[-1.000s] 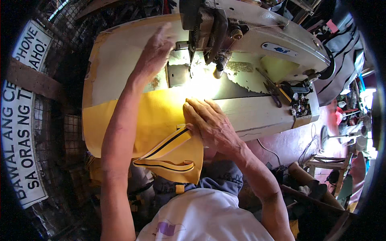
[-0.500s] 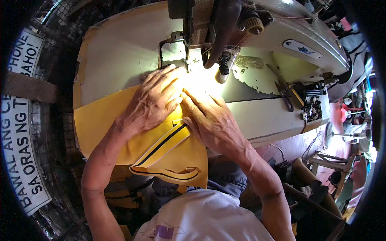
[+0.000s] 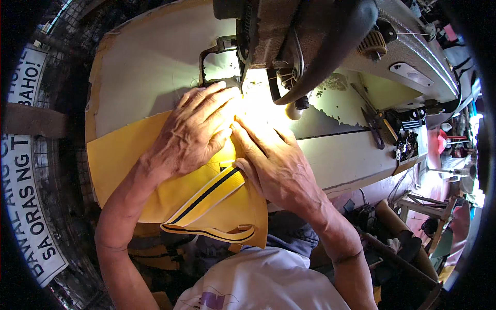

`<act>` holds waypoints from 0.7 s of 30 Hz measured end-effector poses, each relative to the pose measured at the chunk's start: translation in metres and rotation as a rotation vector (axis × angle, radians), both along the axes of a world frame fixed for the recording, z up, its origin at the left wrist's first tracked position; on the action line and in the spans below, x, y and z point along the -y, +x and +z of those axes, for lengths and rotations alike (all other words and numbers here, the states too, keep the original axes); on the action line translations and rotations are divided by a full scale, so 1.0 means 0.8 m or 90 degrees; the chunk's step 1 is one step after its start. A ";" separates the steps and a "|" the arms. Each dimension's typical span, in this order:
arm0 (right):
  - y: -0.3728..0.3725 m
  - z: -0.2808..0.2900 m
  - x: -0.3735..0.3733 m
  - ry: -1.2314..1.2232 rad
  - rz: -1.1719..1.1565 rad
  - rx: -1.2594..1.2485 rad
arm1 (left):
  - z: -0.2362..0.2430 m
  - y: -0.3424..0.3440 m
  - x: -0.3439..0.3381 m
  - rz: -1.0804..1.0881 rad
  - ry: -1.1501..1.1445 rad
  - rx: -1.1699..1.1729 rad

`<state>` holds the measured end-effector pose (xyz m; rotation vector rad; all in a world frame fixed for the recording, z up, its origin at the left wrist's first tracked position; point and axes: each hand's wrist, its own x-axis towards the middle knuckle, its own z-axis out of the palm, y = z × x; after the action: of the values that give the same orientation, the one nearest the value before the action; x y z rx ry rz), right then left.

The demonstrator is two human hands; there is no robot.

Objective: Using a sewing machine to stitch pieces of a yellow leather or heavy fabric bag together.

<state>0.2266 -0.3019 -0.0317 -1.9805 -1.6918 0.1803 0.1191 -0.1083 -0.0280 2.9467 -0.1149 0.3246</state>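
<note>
A smooth yellow sheet of leather-like material (image 3: 129,150) lies across the front of the off-white, tan-edged counter (image 3: 150,57), its near corner hanging over the edge. The left hand (image 3: 188,132) presses palm-down on it, grip spread with the thumb apart; the right hand (image 3: 281,168) rests beside it, grip likewise spread and closed on nothing visible, though glare washes out both sets of fingertips. Near the right thumb, a yellow strap with a black centre stripe and pale edges (image 3: 206,199) loops back over the sheet. The step in hand looks like steadying the material by the brown metal sewing machine (image 3: 423,57) (the needle itself is lost in the light). I judge the next move calls for even pressure and fingers clear of it.

Large dark capitals are readable on the upper white sign (image 3: 27,77) and the lower white sign (image 3: 31,217); the pale oval badge (image 3: 411,74) is illegible.
</note>
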 end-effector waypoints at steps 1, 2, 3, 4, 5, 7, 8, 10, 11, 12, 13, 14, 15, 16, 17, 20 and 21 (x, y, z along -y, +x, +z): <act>0.000 0.000 0.000 -0.002 0.002 0.008 | 0.000 0.000 0.000 0.004 -0.002 0.002; 0.000 0.000 0.000 0.002 -0.001 0.009 | 0.000 0.000 -0.001 0.000 0.005 0.004; 0.000 0.000 0.000 0.000 -0.003 0.002 | 0.000 0.000 -0.001 -0.003 0.007 0.004; 0.000 0.000 -0.001 -0.003 -0.003 -0.007 | 0.001 0.000 -0.001 -0.001 0.003 0.007; -0.001 0.001 -0.001 -0.004 -0.003 -0.003 | 0.001 0.000 -0.001 -0.006 0.008 0.005; -0.001 0.001 -0.001 -0.002 -0.001 -0.006 | 0.001 0.001 -0.001 -0.005 0.001 0.011; -0.001 0.002 -0.001 -0.008 0.002 -0.019 | 0.002 0.001 0.000 -0.002 0.000 0.025; -0.001 0.004 -0.001 -0.013 0.005 0.000 | 0.004 0.000 0.000 0.002 -0.025 -0.010; -0.001 0.005 -0.001 -0.016 0.008 0.006 | 0.005 0.001 0.000 0.006 -0.027 0.002; 0.001 0.005 -0.002 -0.020 0.016 0.019 | 0.006 0.001 0.000 -0.002 -0.023 0.015; 0.001 0.006 -0.002 -0.017 0.018 0.022 | 0.007 0.001 0.000 -0.011 -0.018 0.024; 0.002 0.006 -0.003 -0.024 0.019 0.030 | 0.008 0.002 -0.001 -0.013 -0.024 0.030; 0.002 0.007 -0.003 -0.033 0.023 0.038 | 0.009 0.002 -0.002 -0.012 -0.024 0.033; 0.002 0.007 -0.003 -0.032 0.023 0.038 | 0.010 0.002 -0.002 -0.014 -0.018 0.020; 0.002 0.007 -0.003 -0.032 0.019 0.039 | 0.010 0.002 -0.003 -0.016 -0.010 0.007; 0.001 0.007 -0.003 -0.029 0.016 0.034 | 0.011 0.002 -0.004 -0.011 -0.039 0.007; 0.001 0.007 -0.003 -0.031 0.014 0.026 | 0.011 0.002 -0.003 -0.011 -0.039 0.007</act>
<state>0.2276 -0.2997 -0.0264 -2.0147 -1.7513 0.1916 0.1206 -0.1056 -0.0190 2.8820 -0.1300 0.3346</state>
